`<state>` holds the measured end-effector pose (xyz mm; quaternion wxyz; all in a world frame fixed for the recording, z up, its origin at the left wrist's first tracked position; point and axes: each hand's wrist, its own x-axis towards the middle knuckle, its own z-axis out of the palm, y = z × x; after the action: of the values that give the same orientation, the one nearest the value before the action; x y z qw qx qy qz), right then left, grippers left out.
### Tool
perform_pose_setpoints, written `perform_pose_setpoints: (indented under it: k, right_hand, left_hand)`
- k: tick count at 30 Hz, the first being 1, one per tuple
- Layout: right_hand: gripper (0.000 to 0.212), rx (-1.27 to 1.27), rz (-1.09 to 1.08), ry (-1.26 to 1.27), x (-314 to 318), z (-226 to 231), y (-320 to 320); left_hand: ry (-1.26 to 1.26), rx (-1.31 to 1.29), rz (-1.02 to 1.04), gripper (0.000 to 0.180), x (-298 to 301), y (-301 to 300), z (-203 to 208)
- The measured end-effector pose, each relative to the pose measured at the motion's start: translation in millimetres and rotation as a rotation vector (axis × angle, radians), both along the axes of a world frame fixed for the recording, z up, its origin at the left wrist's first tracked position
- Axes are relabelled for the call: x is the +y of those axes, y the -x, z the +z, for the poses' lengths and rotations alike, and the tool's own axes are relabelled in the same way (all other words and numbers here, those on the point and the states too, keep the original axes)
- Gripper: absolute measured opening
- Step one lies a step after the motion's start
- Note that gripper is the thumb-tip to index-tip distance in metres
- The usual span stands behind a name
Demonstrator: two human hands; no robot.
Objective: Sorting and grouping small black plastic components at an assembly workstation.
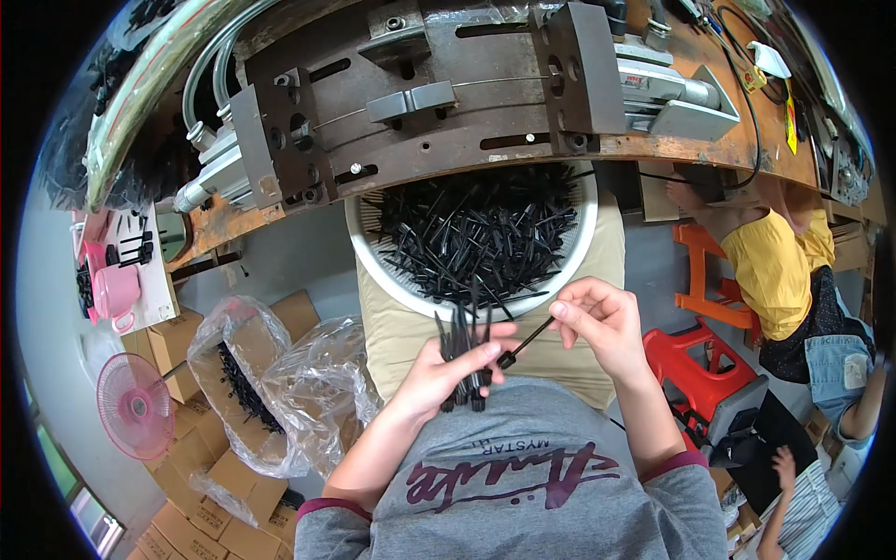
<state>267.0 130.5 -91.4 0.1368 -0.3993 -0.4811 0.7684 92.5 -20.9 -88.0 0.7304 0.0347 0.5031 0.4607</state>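
Note:
A bundle of thin black plastic sticks with ribbed knob ends (pixel 463 340) is gripped in my left hand (pixel 431 377), knobs toward my body. My right hand (pixel 602 327), fingers closed, pinches a single black stick (pixel 532 338) by its thin end. That stick slants down to the left, and its knob is at my left fingertips, beside the bundle. Just beyond both hands, a round white basket (pixel 358 250) holds a heap of similar black pieces (pixel 476 233). Beneath the basket lies a beige cushion or cloth (pixel 387 338) over my lap.
A workbench (pixel 644 149) with a metal fixture (pixel 345 131) spans the far side. At left are a clear plastic bag (pixel 317 373) in a carton, a pink fan (pixel 135 406) and cardboard boxes (pixel 243 485). A red stool (pixel 695 369) and other people are at right.

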Motion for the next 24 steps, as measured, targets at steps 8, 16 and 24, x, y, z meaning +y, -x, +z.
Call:
perform_pose_setpoints:
  k: [8,16,24]
  right_hand:
    - [0.013,0.078,0.026,0.059,2,5,10]
    - [0.015,0.007,-0.076,-0.280,1,-23,30]
    - [0.029,-0.264,0.011,-0.778,-1,-45,68]
  left_hand:
    - [-0.018,-0.037,-0.072,0.039,-2,-1,13]
    - [-0.035,-0.025,0.024,0.026,-7,-1,6]
    - [-0.024,-0.095,0.245,0.019,-14,-5,7]
